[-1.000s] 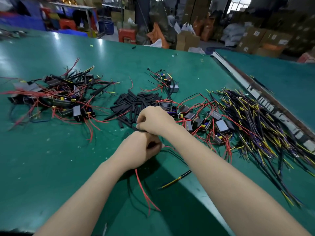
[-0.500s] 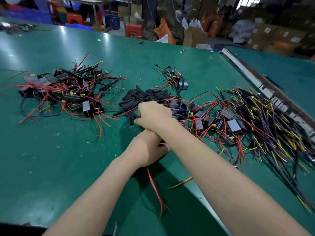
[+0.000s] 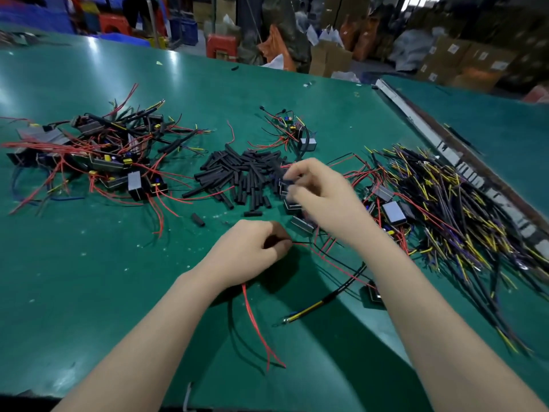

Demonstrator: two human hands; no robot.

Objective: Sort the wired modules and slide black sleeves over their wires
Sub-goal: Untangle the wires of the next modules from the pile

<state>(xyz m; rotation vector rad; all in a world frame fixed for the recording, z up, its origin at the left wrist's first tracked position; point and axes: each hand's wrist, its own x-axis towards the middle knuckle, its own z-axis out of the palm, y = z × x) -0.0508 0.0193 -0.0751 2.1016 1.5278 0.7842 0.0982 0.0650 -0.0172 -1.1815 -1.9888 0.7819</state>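
My left hand [image 3: 249, 251] is closed on the red and black wires [image 3: 261, 328] of one module; they trail toward the near table edge. My right hand [image 3: 320, 197] hovers, blurred, at the right edge of the pile of black sleeves [image 3: 237, 176], its fingertips bent around something dark and grey that I cannot make out. Unsleeved modules [image 3: 392, 212] with red wires lie just right of that hand. A heap of modules with sleeved wires [image 3: 98, 156] sits at the left.
A thick bundle of black and yellow wires [image 3: 463, 209] covers the right side, beside a metal rail [image 3: 439, 144]. A few modules [image 3: 297, 132] lie behind the sleeves. One loose sleeve [image 3: 198, 219], a black-yellow wire [image 3: 320, 301] and a small module [image 3: 374, 294] lie on the green table [image 3: 89, 278].
The hands, stacked together before, have come apart. My right hand has moved up and right to the sleeve pile's edge. My left hand stays closed on the wires.
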